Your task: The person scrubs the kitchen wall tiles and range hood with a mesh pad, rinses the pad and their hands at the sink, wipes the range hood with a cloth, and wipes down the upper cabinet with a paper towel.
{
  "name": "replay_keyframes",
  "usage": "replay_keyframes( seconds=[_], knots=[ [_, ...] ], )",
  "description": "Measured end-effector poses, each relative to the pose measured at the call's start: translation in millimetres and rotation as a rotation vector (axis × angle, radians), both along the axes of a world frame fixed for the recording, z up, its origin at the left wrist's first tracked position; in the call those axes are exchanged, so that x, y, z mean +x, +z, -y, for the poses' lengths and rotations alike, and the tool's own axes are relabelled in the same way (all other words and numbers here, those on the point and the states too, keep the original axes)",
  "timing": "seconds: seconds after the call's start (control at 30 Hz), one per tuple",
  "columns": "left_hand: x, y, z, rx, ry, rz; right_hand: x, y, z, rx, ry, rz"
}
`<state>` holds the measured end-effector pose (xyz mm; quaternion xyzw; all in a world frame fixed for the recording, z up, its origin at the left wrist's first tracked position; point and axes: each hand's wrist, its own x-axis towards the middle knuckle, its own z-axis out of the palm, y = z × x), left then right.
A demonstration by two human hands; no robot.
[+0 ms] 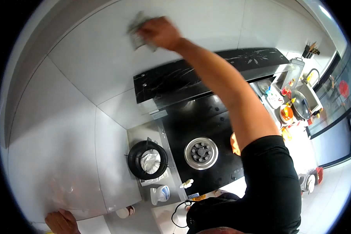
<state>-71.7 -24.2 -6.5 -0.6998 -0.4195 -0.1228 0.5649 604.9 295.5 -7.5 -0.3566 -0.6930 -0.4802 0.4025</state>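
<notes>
cloth [134, 34], pale grey and just the one, is up high at the white wall [206, 19], bunched in the right hand [158, 33]! its long axis runs roughly top to bottom in the view, upper end by the knuckles, lower end hanging below the fingers; it's limp and blurred, so no telling a front from a back.

closest to us, one black sleeve [271, 171], and out of it one bare forearm [214, 74] stretched right across the scene. and the grip? right fingers closed down on the cloth. two hands in all: the left hand [61, 222] sits in the lower left, fingers bent, well apart from the cloth; whether that grip has hold of anything, cannot tell.

under the arm, one black cooktop [206, 121], one round burner [201, 153] in plain sight, one orange thing [234, 144] half hidden by the arm. beside it on the table [138, 132], one black ring [134, 158] with something white and crumpled showing through its middle, then one white bottle [160, 195]. one black marbled panel [167, 84] passes behind the forearm.

farther off, to the right of the view: one orange bowl [286, 113], one dark pan [300, 104] just beside it, one sink [312, 97], and one black holder [309, 52] of utensils, too small to count.
</notes>
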Motion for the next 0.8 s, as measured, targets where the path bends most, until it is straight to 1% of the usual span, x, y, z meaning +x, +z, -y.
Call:
replay_keyframes(
  seconds=[0.03, 0.07, 0.13, 0.17, 0.2, 0.23, 0.27, 0.3, 0.33, 0.37, 0.4, 0.43, 0.5, 0.53, 0.57, 0.6, 0.63, 0.67, 0.7, 0.73, 0.8],
  knots=[
    [6, -1, -2, 0.004, -0.001, 0.002, 35, 17, 37, -0.505, 0.044, -0.315],
    [11, 0, -5, 0.054, -0.024, -0.011, 90, 4, 41, 0.121, -0.217, 0.036],
    [9, 2, -5, 0.108, -0.048, -0.031, 203, -1, 67, 0.119, -0.672, -0.314],
    [-4, 1, -3, 0.01, 0.023, -0.005, 241, 1, 106, 0.019, -0.594, -0.479],
    [-11, 0, 2, -0.094, 0.098, 0.019, 250, 2, 140, -0.032, -0.813, -0.707],
    [-5, 2, 7, -0.105, 0.112, 0.017, 267, -10, 148, -0.103, -0.963, -0.728],
    [7, 3, 2, -0.034, 0.055, 0.002, 272, -15, 151, -0.161, -1.118, -0.745],
    [15, 5, 0, 0.041, -0.003, -0.018, 269, -25, 140, -0.157, -0.986, -0.583],
    [19, 8, 1, 0.039, -0.001, -0.027, 248, -37, 127, -0.158, -0.855, -0.431],
    [24, 9, 1, 0.03, 0.021, -0.009, 225, -50, 105, -0.072, -0.75, -0.234],
    [30, 10, 0, 0.022, 0.037, 0.009, 186, -49, 97, -0.02, -0.681, -0.027],
    [32, 12, -1, 0.014, 0.023, -0.002, 152, -53, 83, -0.105, -0.62, -0.116],
    [30, 9, -2, 0.039, 0.084, 0.012, 104, -38, 82, -0.114, -0.473, 0.093],
    [31, 8, -5, 0.045, 0.076, 0.009, 86, -32, 82, -0.249, -0.481, 0.116],
    [30, 9, -9, 0.043, 0.145, 0.016, 81, -36, 78, -0.161, -0.409, 0.269],
    [35, 11, -8, 0.039, 0.181, 0.017, 77, -35, 84, -0.307, -0.479, 0.322],
    [40, 13, -6, 0.035, 0.217, 0.018, 83, -32, 98, -0.299, -0.461, 0.294],
    [51, 17, -7, 0.053, 0.072, -0.015, 97, -30, 113, -0.288, -0.445, 0.27],
    [59, 19, -8, 0.071, -0.075, -0.048, 113, -34, 124, -0.333, -0.51, 0.133],
    [60, 20, -6, 0.073, -0.076, -0.05, 130, -42, 135, -0.376, -0.571, -0.004],
    [59, 19, -8, 0.073, -0.058, -0.057, 153, -51, 175, -0.518, -0.398, -0.599]
  ],
)
